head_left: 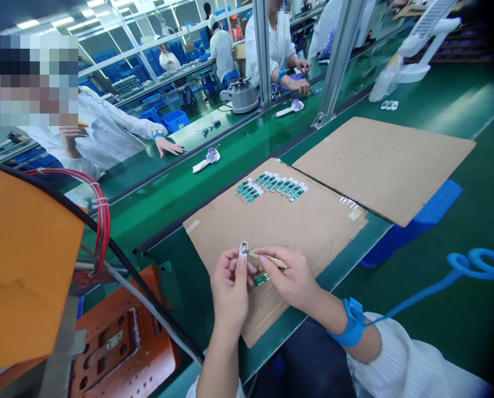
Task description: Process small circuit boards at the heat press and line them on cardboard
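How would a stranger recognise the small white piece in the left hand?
Find the cardboard sheet bearing green-and-white boards. At its near side, the left hand pinches the white piece, held up while those boards lie on the cardboard.

Just behind the right hand [294,279], a blue anti-static wrist strap [350,327] with a blocky clasp is worn, joined to a partly coiled blue cord [419,293]. Farther behind that hand, a finely ribbed white sleeve [412,356] is seen; behind the left hand [231,287], a white cuff [193,389]. Dark trousers [311,362] are worn.
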The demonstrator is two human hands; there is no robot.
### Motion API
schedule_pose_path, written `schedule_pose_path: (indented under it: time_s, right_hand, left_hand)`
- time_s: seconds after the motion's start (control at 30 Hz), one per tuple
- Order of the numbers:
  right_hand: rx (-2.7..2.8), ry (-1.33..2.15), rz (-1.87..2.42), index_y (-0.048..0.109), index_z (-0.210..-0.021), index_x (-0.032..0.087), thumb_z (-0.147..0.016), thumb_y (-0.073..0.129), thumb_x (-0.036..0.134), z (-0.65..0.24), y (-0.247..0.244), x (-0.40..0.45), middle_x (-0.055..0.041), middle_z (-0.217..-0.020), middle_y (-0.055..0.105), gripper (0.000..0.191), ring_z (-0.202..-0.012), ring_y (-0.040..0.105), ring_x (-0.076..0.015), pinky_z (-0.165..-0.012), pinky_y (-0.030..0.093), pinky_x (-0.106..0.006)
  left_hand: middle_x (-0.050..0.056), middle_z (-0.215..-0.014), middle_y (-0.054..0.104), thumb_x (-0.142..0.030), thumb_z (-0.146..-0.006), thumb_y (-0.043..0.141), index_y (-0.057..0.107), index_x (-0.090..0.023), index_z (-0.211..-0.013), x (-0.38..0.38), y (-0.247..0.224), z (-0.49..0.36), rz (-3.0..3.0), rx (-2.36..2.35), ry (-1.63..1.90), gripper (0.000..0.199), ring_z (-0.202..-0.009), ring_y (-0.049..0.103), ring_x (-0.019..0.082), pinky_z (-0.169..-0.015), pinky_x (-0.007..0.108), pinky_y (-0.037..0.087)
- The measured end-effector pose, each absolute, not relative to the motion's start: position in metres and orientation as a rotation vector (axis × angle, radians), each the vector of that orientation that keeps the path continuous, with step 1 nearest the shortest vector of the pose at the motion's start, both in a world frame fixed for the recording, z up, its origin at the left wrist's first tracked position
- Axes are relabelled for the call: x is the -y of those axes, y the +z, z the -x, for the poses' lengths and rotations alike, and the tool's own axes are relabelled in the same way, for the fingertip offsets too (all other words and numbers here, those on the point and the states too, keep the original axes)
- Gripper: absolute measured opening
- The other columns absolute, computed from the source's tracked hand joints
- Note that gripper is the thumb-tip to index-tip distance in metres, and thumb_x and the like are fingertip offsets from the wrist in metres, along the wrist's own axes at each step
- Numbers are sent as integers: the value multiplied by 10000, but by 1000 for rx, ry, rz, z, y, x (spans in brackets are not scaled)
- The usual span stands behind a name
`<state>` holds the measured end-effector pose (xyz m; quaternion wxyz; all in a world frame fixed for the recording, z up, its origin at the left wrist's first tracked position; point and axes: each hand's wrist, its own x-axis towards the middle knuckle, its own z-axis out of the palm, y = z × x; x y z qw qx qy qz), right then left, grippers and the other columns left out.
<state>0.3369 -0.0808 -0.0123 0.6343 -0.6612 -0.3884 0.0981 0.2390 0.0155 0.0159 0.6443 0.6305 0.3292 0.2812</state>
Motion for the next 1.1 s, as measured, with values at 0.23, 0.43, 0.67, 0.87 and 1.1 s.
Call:
schedule_pose_path:
  time_s: [0.23,0.43,0.67,0.87,1.1]
  right_hand:
    - [898,234,1515,735,-1050,212,-944,547,247,-337,-12,81,-46,-871,782,218,-743,739,-180,-730,606,-294]
    - [909,227,1498,735,-1054,222,-943,548,245,-336,-12,81,-44,-904,786,219,-779,744,-186,-742,608,-300]
    - [892,218,1511,733,-1045,211,-941,554,238,-337,-11,81,-46,-897,787,209,-777,748,-186,-737,606,-296]
    - [896,220,1499,732,-1040,210,-940,554,224,-337,-11,81,-43,-907,786,205,-785,744,-179,-745,605,-289]
    - [916,218,1475,734,-1037,207,-935,563,208,-336,-12,81,-35,-885,784,199,-753,738,-165,-714,596,-269]
  left_hand:
    - [-27,-623,613,-526,-835,693,632,-163,-900,-15,16,-240,-1444,-748,638,374,-466,508,74,-468,186,447]
    - [-26,-625,618,-521,-833,698,633,-164,-904,-16,16,-240,-1437,-751,638,370,-465,506,71,-463,183,440]
    - [-30,-622,615,-526,-832,696,631,-163,-900,-16,16,-240,-1429,-751,635,375,-464,505,67,-464,176,444]
    - [-32,-624,611,-513,-850,683,629,-162,-906,-15,15,-240,-1443,-747,632,359,-469,503,63,-465,169,440]
    - [-33,-634,619,-510,-856,677,628,-162,-917,-16,14,-239,-1446,-750,626,357,-474,507,57,-472,163,447]
